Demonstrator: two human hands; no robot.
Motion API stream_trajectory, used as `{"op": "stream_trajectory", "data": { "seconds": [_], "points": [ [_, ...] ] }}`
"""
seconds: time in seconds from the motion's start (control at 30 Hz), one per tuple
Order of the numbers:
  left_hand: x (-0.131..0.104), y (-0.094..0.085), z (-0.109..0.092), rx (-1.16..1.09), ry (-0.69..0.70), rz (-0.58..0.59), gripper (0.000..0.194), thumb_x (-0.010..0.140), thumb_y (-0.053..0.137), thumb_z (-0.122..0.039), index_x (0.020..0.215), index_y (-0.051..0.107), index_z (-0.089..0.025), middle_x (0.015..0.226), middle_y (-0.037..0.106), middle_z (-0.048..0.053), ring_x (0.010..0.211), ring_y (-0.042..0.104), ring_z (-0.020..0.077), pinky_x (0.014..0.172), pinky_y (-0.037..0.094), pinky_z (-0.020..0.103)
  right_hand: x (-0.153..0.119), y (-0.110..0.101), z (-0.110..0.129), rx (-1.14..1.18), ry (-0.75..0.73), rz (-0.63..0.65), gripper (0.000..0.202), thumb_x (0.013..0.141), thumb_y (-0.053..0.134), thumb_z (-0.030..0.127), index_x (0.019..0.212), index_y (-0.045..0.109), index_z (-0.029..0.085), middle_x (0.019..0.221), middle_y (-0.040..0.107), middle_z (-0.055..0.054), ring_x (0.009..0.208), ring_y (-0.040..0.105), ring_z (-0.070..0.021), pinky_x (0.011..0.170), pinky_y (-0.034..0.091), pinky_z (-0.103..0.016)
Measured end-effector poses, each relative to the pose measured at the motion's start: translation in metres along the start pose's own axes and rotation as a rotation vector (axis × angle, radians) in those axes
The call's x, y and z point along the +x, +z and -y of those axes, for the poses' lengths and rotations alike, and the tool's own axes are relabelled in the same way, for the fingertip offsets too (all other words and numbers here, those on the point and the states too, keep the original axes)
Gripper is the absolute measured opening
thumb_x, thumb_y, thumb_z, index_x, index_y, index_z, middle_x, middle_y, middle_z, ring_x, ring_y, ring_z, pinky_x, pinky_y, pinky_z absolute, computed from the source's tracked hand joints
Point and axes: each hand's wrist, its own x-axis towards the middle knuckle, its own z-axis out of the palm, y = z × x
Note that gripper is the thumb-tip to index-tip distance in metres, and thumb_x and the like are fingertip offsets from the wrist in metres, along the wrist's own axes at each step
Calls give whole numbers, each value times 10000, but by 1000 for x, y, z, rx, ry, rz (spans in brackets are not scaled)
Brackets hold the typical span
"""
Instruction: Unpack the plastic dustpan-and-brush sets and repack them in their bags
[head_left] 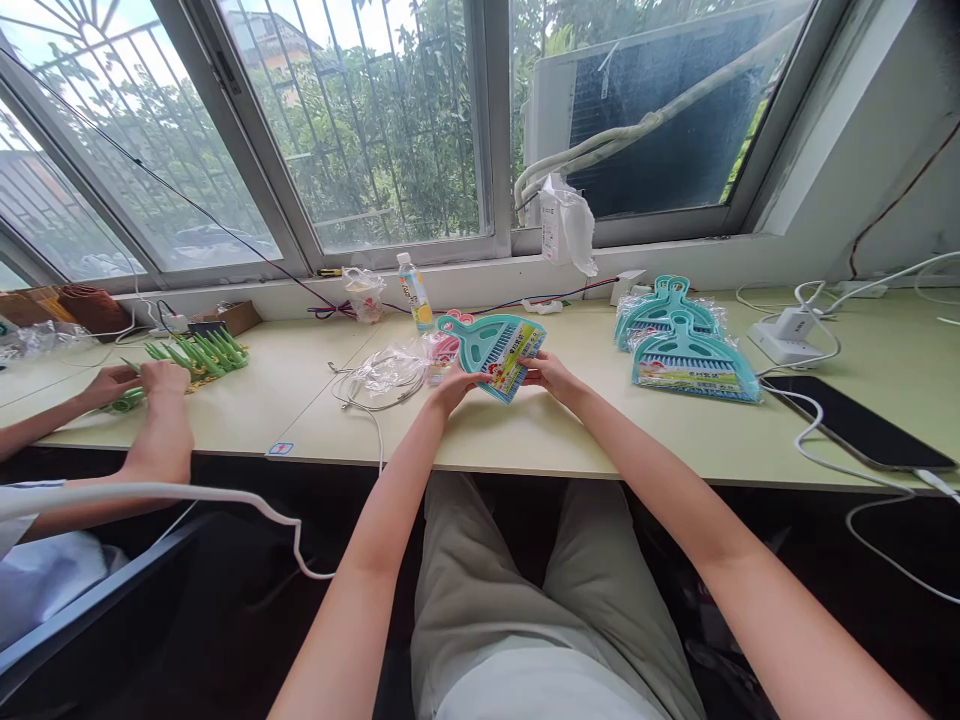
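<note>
Above the table's front part, a teal dustpan and brush set (491, 345) with a yellow and blue label is held tilted between both hands. My left hand (455, 388) grips its lower left edge, fingers closed on it. On the opposite side, my right hand (553, 378) pinches the labelled part near the bristles. Pink sets (442, 347) lie partly hidden behind it. To the right, more teal sets in clear wrap (694, 365) rest on the table.
Coiled white cables (379, 380) lie left of my hands, near a bottle (416, 292). At far right are a black phone (862, 420) and a white charger (791, 335). Another person's hands (142, 382) work with green items (206, 355) at left.
</note>
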Motion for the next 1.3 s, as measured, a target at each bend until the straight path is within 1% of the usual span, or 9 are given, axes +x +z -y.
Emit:
{"op": "stream_trajectory", "data": {
  "seconds": [0.23,0.5,0.67,0.77,0.87,1.0,1.13,1.23,1.3],
  "points": [
    [-1,1,-2,-11,10,-28,776,577,855,-143,1284,547,-229,1274,640,103,1159,614,280,992,504,448,1,-4,-2,20,-26,123,285,823,748,308,1066,685,170,1063,751,-99,841,736,-183,757,617,-283],
    [-4,5,-5,-9,0,-1,742,582,858,-170,1265,572,-218,1251,650,100,1139,625,270,1002,504,446,0,-3,-2,0,-18,74,234,744,800,208,955,716,149,1024,761,-108,815,737,-197,730,623,-294],
    [1,-1,-6,-42,-20,-52,580,786,714,-495,1283,569,-232,1169,691,95,1054,661,261,895,546,405,-1,-4,0,25,-69,77,243,727,795,217,949,716,157,1012,765,-99,831,739,-207,733,620,-302],
    [7,-10,-9,39,45,-352,552,902,468,-610,1290,542,-224,1066,703,96,932,678,234,797,550,371,-1,-5,2,27,-77,64,251,716,792,220,947,716,161,1016,765,-97,841,740,-215,729,621,-312],
    [7,-22,-13,271,101,-817,442,967,380,-420,1351,442,-210,1051,678,101,881,666,212,784,527,353,0,-7,2,34,-91,47,259,709,795,225,946,712,161,1013,765,-96,833,741,-211,734,619,-315],
    [0,-31,-14,727,156,-1117,400,933,431,-222,1331,442,-193,1284,571,160,1223,533,272,1009,422,409,0,-7,1,31,-94,32,243,718,778,212,945,710,159,1007,765,-94,834,739,-212,747,621,-321],
    [1,-31,-6,1055,88,-917,420,880,596,-291,1283,522,-197,1474,431,186,1418,306,346,1148,236,498,-2,-7,3,16,-92,44,245,740,761,212,974,709,162,1027,764,-95,855,740,-214,775,622,-334],
    [5,-32,1,1087,-5,-693,373,849,627,-237,1217,590,-191,1407,508,187,1387,356,346,1167,190,491,-4,-5,4,7,-90,53,256,742,763,214,986,708,159,1034,762,-99,855,741,-211,790,621,-336],
    [6,-35,4,1070,-11,-664,357,847,568,-148,1198,618,-193,1347,561,172,1349,407,333,1152,228,473,-5,-5,4,0,-87,45,254,733,773,211,972,707,157,1028,762,-101,853,741,-215,792,623,-341]
  ]
}}
